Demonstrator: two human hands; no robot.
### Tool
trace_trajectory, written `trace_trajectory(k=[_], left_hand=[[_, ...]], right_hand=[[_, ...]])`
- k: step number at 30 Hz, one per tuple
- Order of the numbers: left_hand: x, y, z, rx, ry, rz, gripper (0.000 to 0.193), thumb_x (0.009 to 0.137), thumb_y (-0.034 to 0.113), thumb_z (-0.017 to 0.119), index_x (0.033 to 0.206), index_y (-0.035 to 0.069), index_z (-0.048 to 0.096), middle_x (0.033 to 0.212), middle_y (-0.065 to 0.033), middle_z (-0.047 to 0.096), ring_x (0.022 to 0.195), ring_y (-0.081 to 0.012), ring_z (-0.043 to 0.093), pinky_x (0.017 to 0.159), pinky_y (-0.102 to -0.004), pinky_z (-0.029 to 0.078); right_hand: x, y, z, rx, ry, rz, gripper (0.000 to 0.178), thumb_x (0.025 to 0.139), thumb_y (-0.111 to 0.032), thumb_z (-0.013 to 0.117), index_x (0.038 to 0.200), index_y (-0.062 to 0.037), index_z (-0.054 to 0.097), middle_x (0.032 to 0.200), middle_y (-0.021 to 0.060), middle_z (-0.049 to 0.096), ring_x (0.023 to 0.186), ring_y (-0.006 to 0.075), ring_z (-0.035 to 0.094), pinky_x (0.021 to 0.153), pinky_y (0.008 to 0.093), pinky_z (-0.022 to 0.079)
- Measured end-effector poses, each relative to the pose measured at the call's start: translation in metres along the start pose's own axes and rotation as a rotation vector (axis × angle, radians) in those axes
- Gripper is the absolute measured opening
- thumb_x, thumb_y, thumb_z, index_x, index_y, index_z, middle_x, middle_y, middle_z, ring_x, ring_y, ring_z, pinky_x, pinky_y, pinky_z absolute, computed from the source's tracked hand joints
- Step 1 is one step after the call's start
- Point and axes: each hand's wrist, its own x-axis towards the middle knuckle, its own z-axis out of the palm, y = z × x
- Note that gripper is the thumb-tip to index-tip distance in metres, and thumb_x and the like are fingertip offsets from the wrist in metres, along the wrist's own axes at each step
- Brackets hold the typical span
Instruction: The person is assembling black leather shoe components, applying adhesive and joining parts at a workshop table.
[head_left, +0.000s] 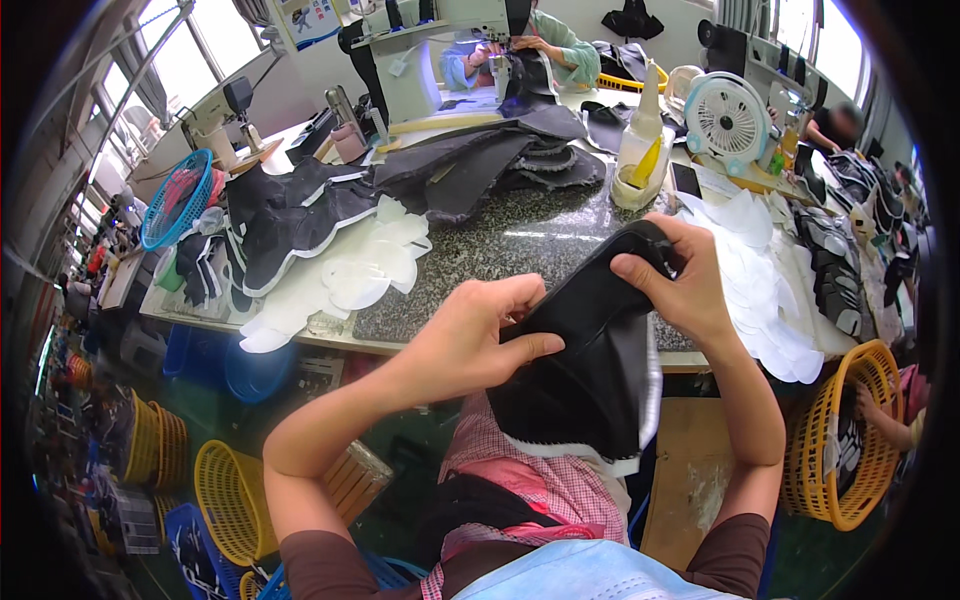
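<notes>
Hands (pixel 478 335) hold black piece (pixel 585 340); poster (pixel 312 22) bears printing.

Bare stone at mid-frame, hemmed in around its edges

At the centre, the speckled stone tabletop (pixel 480 265) offers a hand free passage, left of the black white-edged panel (pixel 575 370) that the left hand (pixel 490 330) and right hand (pixel 680 275) hold across its near edge. White cutouts (pixel 345 275) close it off at centre left, a black fabric pile (pixel 470 165) at top centre. An upright nozzle bottle (pixel 643 145) blocks upper centre right; a yellow basket (pixel 808 470) obstructs the lower right
</notes>
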Motion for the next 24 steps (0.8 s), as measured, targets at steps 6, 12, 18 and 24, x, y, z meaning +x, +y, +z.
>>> trace_trajectory(k=[6,12,18,24], left_hand=[[-0.031,-0.044,0.043,0.034,0.210,0.087,0.023,0.088,0.007,0.074,0.090,0.002,0.052,0.074,-0.0026,0.051,0.071,-0.0080,0.046,0.064,-0.0251,0.040],[-0.065,-0.080,0.075,-0.040,0.441,0.131,0.019,0.089,0.010,0.075,0.091,0.001,0.058,0.070,-0.0004,0.057,0.066,-0.0055,0.049,0.061,-0.0228,0.041],[-0.070,-0.094,0.089,-0.191,0.545,0.073,0.031,0.101,0.023,0.060,0.083,-0.002,0.059,0.064,-0.0051,0.056,0.061,-0.0085,0.051,0.058,-0.0263,0.041],[-0.048,-0.088,0.071,-0.127,0.220,0.045,0.041,0.101,0.032,0.060,0.083,-0.004,0.065,0.062,-0.0023,0.057,0.060,-0.0085,0.051,0.056,-0.0283,0.042]], right_hand=[[-0.040,0.034,0.018,0.131,-0.134,0.075,0.016,0.087,-0.012,0.077,0.090,0.0008,0.069,0.077,-0.0031,0.065,0.073,0.0035,0.055,0.065,0.0225,0.045],[-0.070,0.056,0.049,0.257,-0.125,0.172,0.015,0.089,-0.011,0.074,0.090,0.0016,0.068,0.077,-0.0023,0.064,0.073,0.0042,0.054,0.064,0.0225,0.045],[-0.086,0.073,0.071,0.568,-0.088,0.235,0.031,0.101,-0.028,0.062,0.089,0.0010,0.066,0.079,-0.0024,0.063,0.072,0.0036,0.054,0.064,0.0209,0.043],[-0.079,0.071,0.078,0.430,-0.200,0.315,0.031,0.104,-0.024,0.056,0.091,0.0023,0.067,0.078,-0.0033,0.063,0.073,0.0023,0.055,0.063,0.0210,0.045]])
